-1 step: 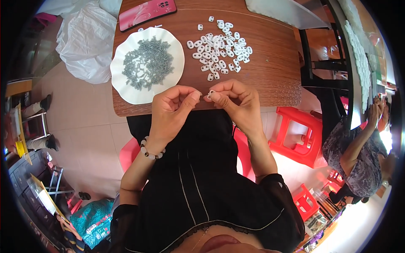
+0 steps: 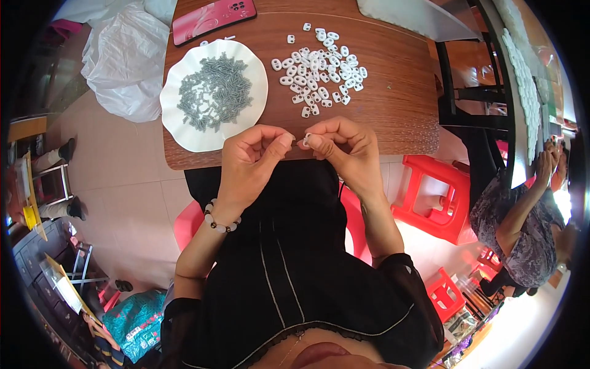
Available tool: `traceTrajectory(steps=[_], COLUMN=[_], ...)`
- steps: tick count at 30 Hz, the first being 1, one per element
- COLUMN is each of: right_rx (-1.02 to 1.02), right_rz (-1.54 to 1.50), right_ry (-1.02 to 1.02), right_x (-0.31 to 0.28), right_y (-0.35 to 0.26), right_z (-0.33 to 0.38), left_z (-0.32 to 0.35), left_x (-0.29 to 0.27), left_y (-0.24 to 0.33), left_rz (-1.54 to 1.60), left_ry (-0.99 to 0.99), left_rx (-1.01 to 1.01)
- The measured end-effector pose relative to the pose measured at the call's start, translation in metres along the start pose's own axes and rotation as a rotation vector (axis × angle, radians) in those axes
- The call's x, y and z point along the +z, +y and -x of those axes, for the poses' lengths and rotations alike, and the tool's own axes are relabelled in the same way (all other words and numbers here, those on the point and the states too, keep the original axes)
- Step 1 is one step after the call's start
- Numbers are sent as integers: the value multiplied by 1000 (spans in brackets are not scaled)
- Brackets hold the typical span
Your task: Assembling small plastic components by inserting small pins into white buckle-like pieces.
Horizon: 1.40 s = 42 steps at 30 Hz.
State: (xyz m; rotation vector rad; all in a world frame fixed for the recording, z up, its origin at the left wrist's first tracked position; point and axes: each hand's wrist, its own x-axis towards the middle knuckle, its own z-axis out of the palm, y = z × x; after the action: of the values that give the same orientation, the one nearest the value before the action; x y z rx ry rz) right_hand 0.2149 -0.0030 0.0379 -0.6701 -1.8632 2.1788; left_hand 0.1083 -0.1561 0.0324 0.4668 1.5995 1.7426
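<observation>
Near the table's front edge, my left hand (image 2: pixel 251 161) is closed in a pinch; whatever its fingertips hold is too small to make out. Just right of it, thumb and forefinger of my right hand (image 2: pixel 347 150) pinch a small white two-hole plastic piece (image 2: pixel 306 139), its holes partly covered by the thumb. The fingertips of the two hands are close together. Beyond my left hand stands a white wavy-rimmed plate (image 2: pixel 170 117) heaped with small grey spring-like pieces (image 2: pixel 215 89). Past my right hand lies a loose pile of similar white two-hole pieces (image 2: pixel 316 64).
A pink phone (image 2: pixel 212 21) lies at the back left of the brown wooden table (image 2: pixel 393 111). White plastic bags (image 2: pixel 126 61) are left of the table. A red stool (image 2: pixel 433 200) stands to the right, near another person (image 2: pixel 522 221) working at a neighbouring table.
The white piece in my right fingers has turned slightly. My hands otherwise stay in almost the same place.
</observation>
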Motion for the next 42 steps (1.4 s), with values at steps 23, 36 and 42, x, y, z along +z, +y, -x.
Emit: traceTrajectory(steps=[23, 36, 42], right_rx=[-15, -37, -72], right_rz=[59, 114, 131], right_ry=[71, 88, 71], right_x=[2, 6, 5], right_y=[-1, -2, 0], right_z=[10, 9, 9], left_z=[1, 1, 2], left_x=[8, 5, 5], left_y=[-4, -5, -4], left_rz=[-10, -7, 5], left_ry=[-75, -43, -50], left_rx=[-84, -82, -91])
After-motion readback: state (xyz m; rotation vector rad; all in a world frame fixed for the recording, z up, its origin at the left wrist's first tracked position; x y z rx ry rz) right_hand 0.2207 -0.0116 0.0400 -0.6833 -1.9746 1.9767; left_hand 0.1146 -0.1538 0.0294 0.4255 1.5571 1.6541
